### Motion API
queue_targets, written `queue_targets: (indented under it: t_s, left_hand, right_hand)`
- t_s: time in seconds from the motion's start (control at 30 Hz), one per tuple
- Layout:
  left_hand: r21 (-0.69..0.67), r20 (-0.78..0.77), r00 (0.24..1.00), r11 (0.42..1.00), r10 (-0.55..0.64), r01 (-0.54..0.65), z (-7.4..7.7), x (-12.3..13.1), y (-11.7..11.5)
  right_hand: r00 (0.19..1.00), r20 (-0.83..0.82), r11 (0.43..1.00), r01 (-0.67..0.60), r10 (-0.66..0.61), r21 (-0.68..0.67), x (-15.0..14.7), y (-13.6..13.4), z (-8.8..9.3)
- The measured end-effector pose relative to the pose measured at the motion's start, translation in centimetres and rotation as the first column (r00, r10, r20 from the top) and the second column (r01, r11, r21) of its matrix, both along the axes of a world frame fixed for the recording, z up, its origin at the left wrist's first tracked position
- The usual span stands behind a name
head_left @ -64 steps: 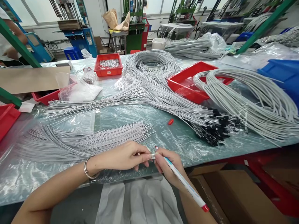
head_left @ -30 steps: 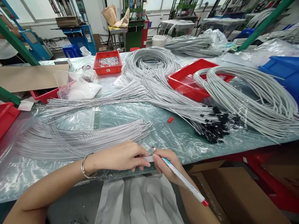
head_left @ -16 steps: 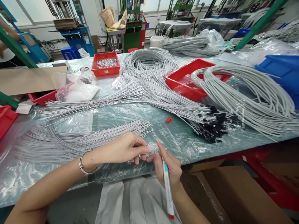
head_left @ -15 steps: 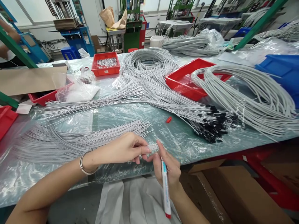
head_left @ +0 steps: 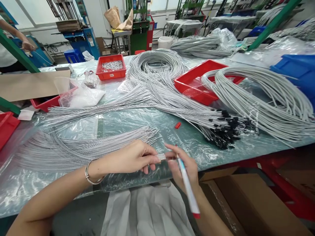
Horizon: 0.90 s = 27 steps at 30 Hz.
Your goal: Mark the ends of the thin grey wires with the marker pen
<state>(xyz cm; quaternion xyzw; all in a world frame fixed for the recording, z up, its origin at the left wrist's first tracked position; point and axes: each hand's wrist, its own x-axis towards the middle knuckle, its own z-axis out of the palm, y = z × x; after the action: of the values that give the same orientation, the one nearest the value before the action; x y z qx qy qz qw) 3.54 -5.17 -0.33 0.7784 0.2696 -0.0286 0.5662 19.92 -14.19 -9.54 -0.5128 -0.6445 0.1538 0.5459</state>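
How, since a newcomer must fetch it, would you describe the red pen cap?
On the plastic-covered table, find the black-tipped cable bundle. Left of those tips in the picture, the red pen cap lies loose, far smaller than the red trays.

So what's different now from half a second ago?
The right hand has moved a little right, and the lower end of the pen it holds has swung right too. At the back left, another person's hand has reached out rightward. The left hand still pinches the pale wires, and the little red piece stayed put.
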Motion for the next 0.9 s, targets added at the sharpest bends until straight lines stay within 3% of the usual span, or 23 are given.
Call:
queue_targets:
  t_s: [0.13, 0.2, 0.47, 0.6, 0.67, 0.8, 0.9]
  left_hand:
    - [0.034, -0.026, 0.996, 0.995, -0.088, 0.089, 0.1, 0.3, -0.3]
    - [0.054, -0.033, 0.992, 0.991, -0.121, 0.123, -0.1, 0.4, -0.3]
    - [0.253, -0.081, 0.989, 0.957, -0.124, 0.141, -0.2, -0.3, -0.5]
    - [0.242, -0.061, 0.990, 0.961, -0.126, 0.137, -0.2, -0.3, -0.7]
    - [0.226, -0.050, 0.992, 0.966, -0.114, 0.123, -0.1, -0.3, -0.6]
    - [0.140, -0.036, 0.998, 0.988, -0.055, 0.059, 0.4, -0.2, 0.0]
    - [0.083, -0.033, 0.999, 0.996, -0.021, 0.024, 0.6, -0.1, 0.3]
  right_hand:
    - [0.959, -0.147, 0.923, -0.275, 0.242, -0.269, 0.8, 0.3, 1.1]
    - [0.955, -0.147, 0.909, -0.292, 0.259, -0.298, 0.6, 0.2, 1.3]
    - [0.979, -0.031, 0.946, -0.204, 0.203, -0.252, 0.7, 0.0, 1.0]
    - [0.979, -0.024, 0.954, -0.201, 0.200, -0.225, 0.8, 0.4, 1.0]
    - [0.990, -0.046, 0.974, -0.137, 0.131, -0.180, 0.6, 0.4, 0.8]
    - [0.989, -0.124, 0.996, 0.090, -0.086, 0.021, -0.1, 0.0, -0.4]
    - [0.992, -0.079, 0.984, 0.106, -0.095, 0.143, -1.0, -0.2, -1.3]
